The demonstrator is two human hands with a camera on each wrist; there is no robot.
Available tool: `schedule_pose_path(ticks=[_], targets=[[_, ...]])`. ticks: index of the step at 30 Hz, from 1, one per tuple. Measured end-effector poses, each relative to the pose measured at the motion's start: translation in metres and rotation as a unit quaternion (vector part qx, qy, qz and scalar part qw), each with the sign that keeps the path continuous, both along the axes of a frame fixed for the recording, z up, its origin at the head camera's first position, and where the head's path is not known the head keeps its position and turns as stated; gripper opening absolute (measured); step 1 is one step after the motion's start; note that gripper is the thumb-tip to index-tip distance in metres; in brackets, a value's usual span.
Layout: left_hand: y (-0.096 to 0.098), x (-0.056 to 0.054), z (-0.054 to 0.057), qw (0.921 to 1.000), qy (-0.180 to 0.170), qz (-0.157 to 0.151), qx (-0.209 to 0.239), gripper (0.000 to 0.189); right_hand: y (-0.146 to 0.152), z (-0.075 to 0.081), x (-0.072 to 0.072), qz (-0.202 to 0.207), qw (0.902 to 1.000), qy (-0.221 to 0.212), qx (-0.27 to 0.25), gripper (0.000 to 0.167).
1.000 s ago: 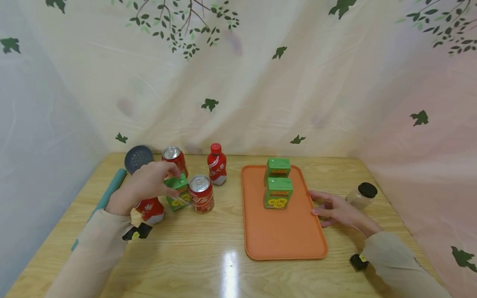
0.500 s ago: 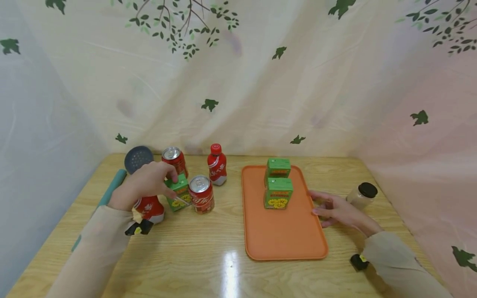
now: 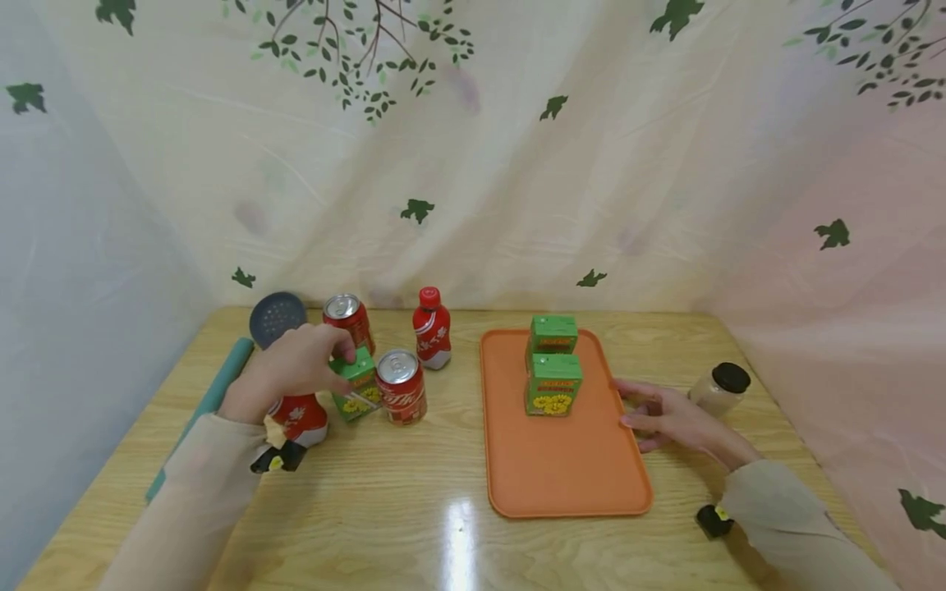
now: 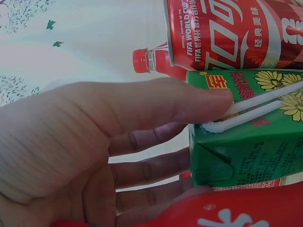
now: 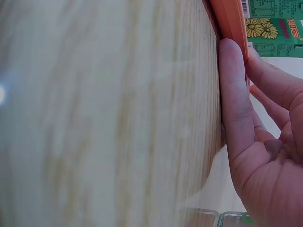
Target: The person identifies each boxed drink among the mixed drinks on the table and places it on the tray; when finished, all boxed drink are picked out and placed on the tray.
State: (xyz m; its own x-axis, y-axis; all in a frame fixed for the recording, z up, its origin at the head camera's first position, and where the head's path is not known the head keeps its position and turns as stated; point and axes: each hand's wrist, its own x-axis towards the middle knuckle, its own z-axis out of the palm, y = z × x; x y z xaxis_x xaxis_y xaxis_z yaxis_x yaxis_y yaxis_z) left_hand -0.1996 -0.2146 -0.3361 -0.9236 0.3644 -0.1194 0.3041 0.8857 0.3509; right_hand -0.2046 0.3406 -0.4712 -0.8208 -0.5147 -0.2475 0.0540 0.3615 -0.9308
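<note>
Two hands on the table, one already on a carton.

The left hand (image 3: 296, 369) has its fingers wrapped round a green juice carton (image 3: 358, 384) standing between two red cans, left of the orange tray (image 3: 565, 468). The right hand (image 3: 668, 417) lies relaxed, fingers loose, touching the tray's right edge, where two more cartons stand.

The left hand (image 3: 296, 369) reached forward with its forearm in a beige sleeve, thumb and fingers (image 4: 156, 106) curled in a pinching grip. The right hand (image 3: 668, 419) lay low and flat, palm down, fingers (image 5: 234, 94) nearly straight and slightly spread, its sleeved forearm angled in from the right.
</note>
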Motion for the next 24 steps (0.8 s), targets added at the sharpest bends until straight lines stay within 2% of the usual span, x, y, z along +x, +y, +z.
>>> schedule_pose_path(ticks=[8, 13, 18, 22, 24], targets=[[-0.002, 0.003, -0.001, 0.9997, 0.017, 0.014, 0.009, 0.029, 0.0, 0.001, 0.0, 0.005, 1.0, -0.003, -0.005, 0.076], [-0.005, 0.003, -0.003, 0.9971, 0.049, 0.021, 0.054, 0.031, 0.001, 0.003, 0.002, 0.01, 0.9998, -0.003, -0.014, 0.076], [-0.009, 0.006, -0.001, 0.9886, 0.087, 0.038, 0.117, 0.031, 0.0, 0.005, 0.004, 0.011, 0.9998, -0.001, -0.018, 0.076], [-0.009, 0.009, 0.005, 0.9783, 0.109, 0.058, 0.167, 0.032, 0.0, 0.006, 0.004, 0.009, 0.9998, 0.002, -0.016, 0.076], [-0.008, 0.01, 0.008, 0.9717, 0.13, 0.058, 0.189, 0.031, 0.0, 0.005, 0.004, 0.009, 0.9999, 0.005, -0.014, 0.076]])
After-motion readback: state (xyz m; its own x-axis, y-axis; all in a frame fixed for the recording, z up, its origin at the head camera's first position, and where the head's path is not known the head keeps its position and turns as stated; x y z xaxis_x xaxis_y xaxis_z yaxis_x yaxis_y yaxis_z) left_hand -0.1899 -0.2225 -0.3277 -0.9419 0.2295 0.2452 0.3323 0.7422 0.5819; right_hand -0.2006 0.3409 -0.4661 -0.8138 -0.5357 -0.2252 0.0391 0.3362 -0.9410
